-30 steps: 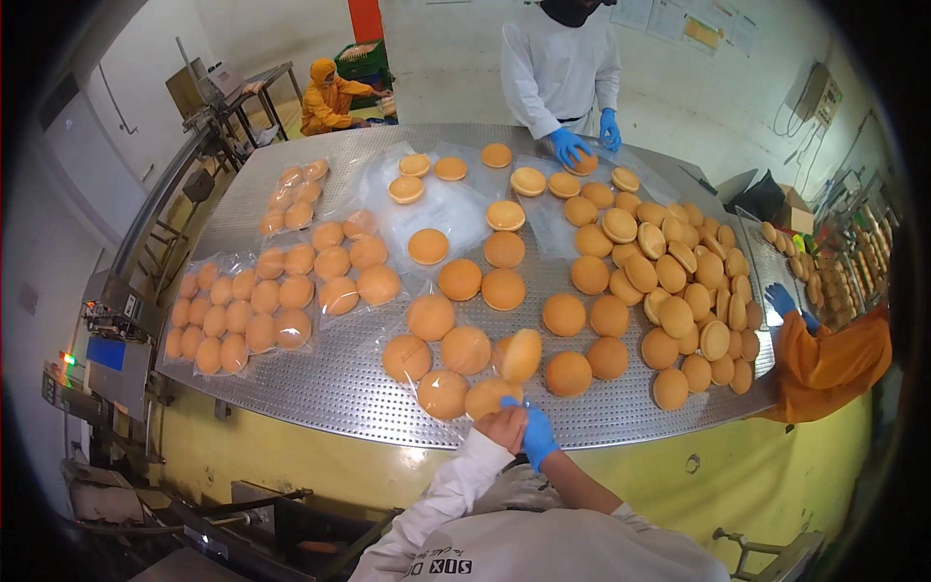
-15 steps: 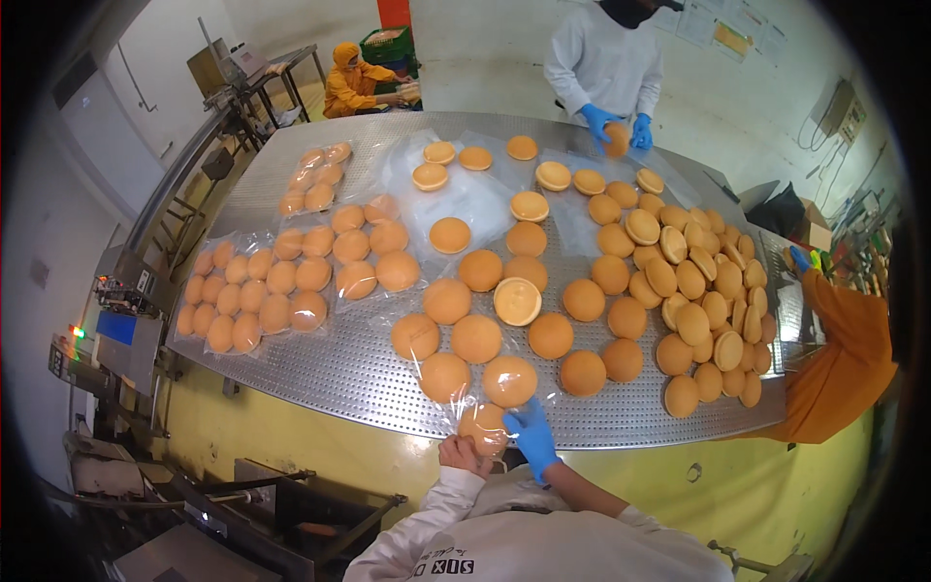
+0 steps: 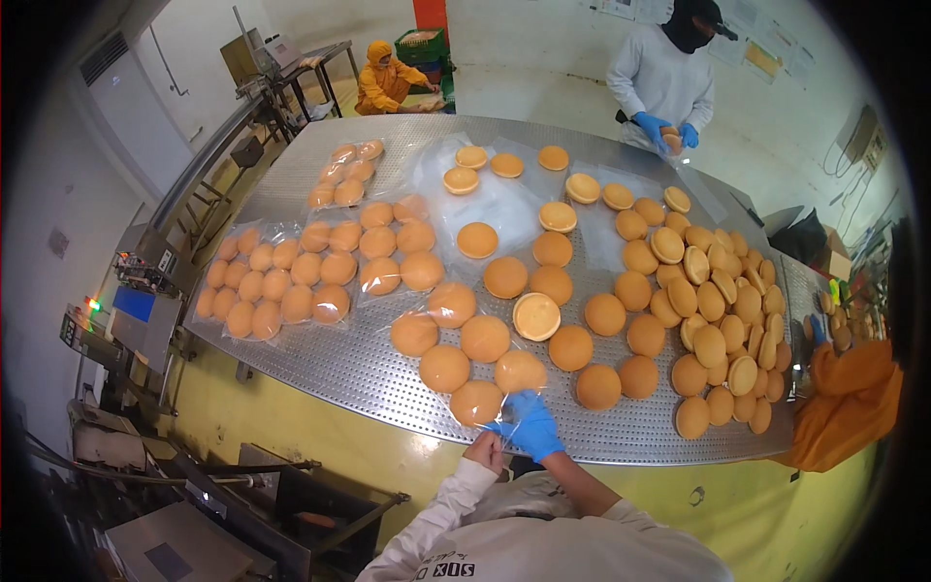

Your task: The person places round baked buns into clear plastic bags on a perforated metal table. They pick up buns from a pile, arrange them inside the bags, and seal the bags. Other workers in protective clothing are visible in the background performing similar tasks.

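A clear plastic bag of several round golden buns [image 3: 444, 369] lies at the front edge of the perforated steel table [image 3: 291, 359]. My bare left hand [image 3: 485, 451] pinches the bag's open end at that edge. My right hand [image 3: 527, 427], in a blue glove, grips the same end beside the nearest bagged bun, its fingers partly behind the clear film. Unbagged buns [image 3: 597, 385] lie just to the right, one of them with its pale flat side up [image 3: 536, 316].
Filled bags [image 3: 272, 286] lie at left, loose plastic [image 3: 495, 204] at the back, a bun heap [image 3: 718, 320] at right. A co-worker in white [image 3: 655, 82] holds buns across the table. Orange-clad workers are at right [image 3: 844, 398] and behind [image 3: 383, 78]. Machinery [image 3: 145, 310] stands left.
The bun at my hands has slid forward within the bag, up among the others. A bun beside it now lies flat side up. The white-clad co-worker has lifted buns off the table.
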`<state>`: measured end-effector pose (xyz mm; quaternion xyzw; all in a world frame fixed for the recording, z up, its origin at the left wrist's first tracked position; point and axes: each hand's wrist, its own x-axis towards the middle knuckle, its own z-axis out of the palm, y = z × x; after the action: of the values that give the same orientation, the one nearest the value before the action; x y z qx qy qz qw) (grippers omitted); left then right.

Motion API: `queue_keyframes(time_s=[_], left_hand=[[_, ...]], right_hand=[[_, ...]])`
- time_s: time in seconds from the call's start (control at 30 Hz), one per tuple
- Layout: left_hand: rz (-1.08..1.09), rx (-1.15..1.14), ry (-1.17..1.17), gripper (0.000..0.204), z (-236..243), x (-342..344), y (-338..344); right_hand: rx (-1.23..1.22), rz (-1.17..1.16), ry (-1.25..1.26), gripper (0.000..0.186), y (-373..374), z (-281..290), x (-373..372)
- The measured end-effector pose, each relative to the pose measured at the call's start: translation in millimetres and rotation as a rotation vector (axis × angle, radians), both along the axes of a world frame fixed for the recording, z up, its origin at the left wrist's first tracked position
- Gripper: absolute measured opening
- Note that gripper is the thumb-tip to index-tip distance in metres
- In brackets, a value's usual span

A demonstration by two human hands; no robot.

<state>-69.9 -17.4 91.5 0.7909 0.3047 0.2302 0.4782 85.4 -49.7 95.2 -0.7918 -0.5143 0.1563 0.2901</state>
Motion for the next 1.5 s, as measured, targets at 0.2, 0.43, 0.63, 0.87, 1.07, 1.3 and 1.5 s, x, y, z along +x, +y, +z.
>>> queue_keyframes(time_s=[0.2,0.43,0.63,0.87,1.07,1.3,1.5], left_hand=[[-0.029,0.141,0.079,0.015,-31,22,-13],[-0.588,-0.141,0.245,0.023,-34,84,-51],[0.46,0.047,0.28,0.029,10,59,66],[0.546,-0.083,0.343,0.036,-114,-63,128],[0.873,-0.27,0.047,0.021,-29,-158,213],[1.231,-0.241,-0.242,0.015,-1,-345,437],[1.472,-0.11,-0.745,0.017,-56,-430,609]], right_hand=[[-0.18,-0.358,0.591,0.051,-80,-1,66],[-0.132,-0.41,1.248,0.026,-103,-6,72],[-0.084,-0.616,0.576,0.018,-93,-32,114],[-0.086,-0.454,0.277,0.012,-37,-72,94],[0.316,-0.372,0.42,0.01,133,-97,21],[0.155,0.099,0.642,0.015,532,41,-155],[-0.014,0.495,0.143,0.033,835,90,-294]])
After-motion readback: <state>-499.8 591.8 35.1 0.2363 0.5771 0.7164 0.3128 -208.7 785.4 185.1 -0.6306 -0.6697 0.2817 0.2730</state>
